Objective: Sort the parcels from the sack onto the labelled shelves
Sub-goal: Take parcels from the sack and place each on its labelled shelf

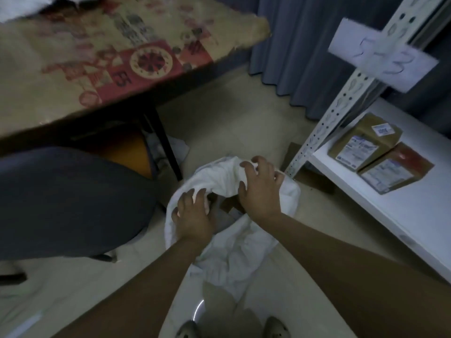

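Head view: the fingers (195,195) of the left hand (192,215) curl over the near-left rim of the white sack (234,242), grasping the cloth. The right hand (258,189) clenches a fold of the far rim, so the mouth is held apart. Inside the opening a brown parcel (229,204) shows, partly hidden by both hands. The sack sits on the pale floor (231,118) between a dark chair (68,198) on the left and a white shelf (390,215) on the right, whose perforated upright (324,132) stands just beside the sack. Two cardboard boxes (366,142) lie on the shelf, touching each other; their printed labels are too small to read. A paper tag (380,54) on the upright bears blurred handwriting, perhaps "5-3". Behind stand a table (109,57) with a patterned cover and a grey curtain (305,45).
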